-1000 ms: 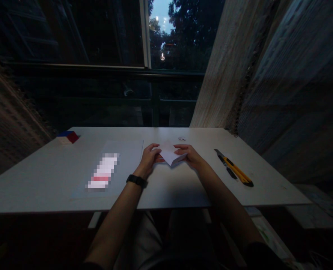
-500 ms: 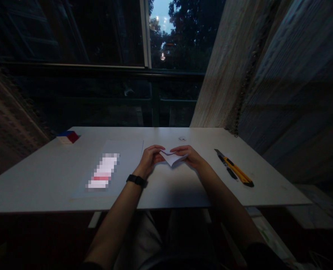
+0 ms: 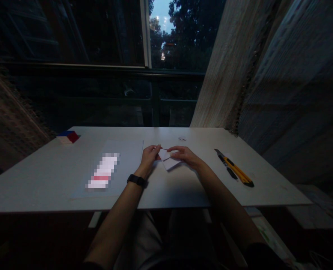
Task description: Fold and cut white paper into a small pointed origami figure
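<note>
A small piece of folded white paper (image 3: 171, 162) is held between my two hands just over the middle of the table. My left hand (image 3: 149, 156), below a black wristband, pinches the paper's left corner between thumb and fingers. From the other side my right hand (image 3: 186, 155) grips its upper right part, with the thumb on the near face and the fingers curled over the top. A flap with a slanting fold line shows near the fingertips. The far side of the paper is hidden.
On the white table (image 3: 166, 195), a yellow-and-black utility knife (image 3: 236, 170) lies right, beside a smaller black-handled cutter (image 3: 226, 167). White sheets (image 3: 131, 157) with a blurred-out lit rectangle (image 3: 103, 170) lie left. A puzzle cube (image 3: 67, 137) and a small paper scrap (image 3: 182, 138) sit toward the back.
The paper has turned and tilted, from a V-shaped fold to a flatter face with a flap showing. Both hands have shifted their fingers on it, the right thumb now pressing on the front.
</note>
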{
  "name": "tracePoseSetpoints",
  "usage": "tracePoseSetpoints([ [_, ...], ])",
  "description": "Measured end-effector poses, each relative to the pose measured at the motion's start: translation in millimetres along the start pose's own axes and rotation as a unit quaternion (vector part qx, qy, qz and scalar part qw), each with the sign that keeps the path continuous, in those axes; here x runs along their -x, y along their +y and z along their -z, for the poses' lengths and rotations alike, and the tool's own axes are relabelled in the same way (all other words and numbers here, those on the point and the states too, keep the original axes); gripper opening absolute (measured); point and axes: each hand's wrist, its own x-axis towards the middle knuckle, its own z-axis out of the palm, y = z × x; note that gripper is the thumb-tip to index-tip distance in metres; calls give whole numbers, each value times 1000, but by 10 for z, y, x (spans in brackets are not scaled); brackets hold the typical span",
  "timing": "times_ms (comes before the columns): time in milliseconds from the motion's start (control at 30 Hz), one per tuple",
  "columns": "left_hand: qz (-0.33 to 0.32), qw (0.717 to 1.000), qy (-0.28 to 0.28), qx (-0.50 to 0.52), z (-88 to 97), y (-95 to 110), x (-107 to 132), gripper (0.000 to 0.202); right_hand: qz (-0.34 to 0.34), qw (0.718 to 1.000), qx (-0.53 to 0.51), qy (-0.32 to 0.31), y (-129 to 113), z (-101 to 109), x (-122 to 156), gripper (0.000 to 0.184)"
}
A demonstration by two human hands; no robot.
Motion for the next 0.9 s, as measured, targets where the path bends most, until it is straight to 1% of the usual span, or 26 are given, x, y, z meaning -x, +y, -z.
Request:
tracePoseSetpoints([
  [67, -1, 1000, -8, -4, 1, 3, 1, 40, 7, 999, 5, 31, 41, -12, -31, 45],
  [100, -1, 1000, -13, -9, 0, 6, 2, 40, 8, 999, 11, 41, 63, -19, -45, 43],
  [200, 0, 1000, -25, -19, -4, 16, 11, 40, -3, 998, 43, 53, 110, -48, -67, 33],
  [300, -1, 999, -35, -27, -5, 24, 28, 37, 0, 994, 68, 80, 116, -86, -66, 31],
  [400, -3, 997, -42, -60, 6, 31, 48, 37, 11, 992, 71, 107, 106, -119, -59, 30],
  [500, -16, 996, -44, -80, 26, 29, 58, 37, 11, 992, 77, 99, 111, -133, -58, 30],
  [633, -27, 995, -36, -91, 36, 17, 45, 43, -2, 993, 82, 82, 132, -121, -63, 31],
  [800, 11, 999, -31, -17, 4, 16, 31, 37, -3, 991, 103, 88, 133, -102, -64, 31],
  [900, 35, 999, -15, -11, 1, 30, 25, 41, -8, 991, 110, 80, 122, -113, -55, 32],
])
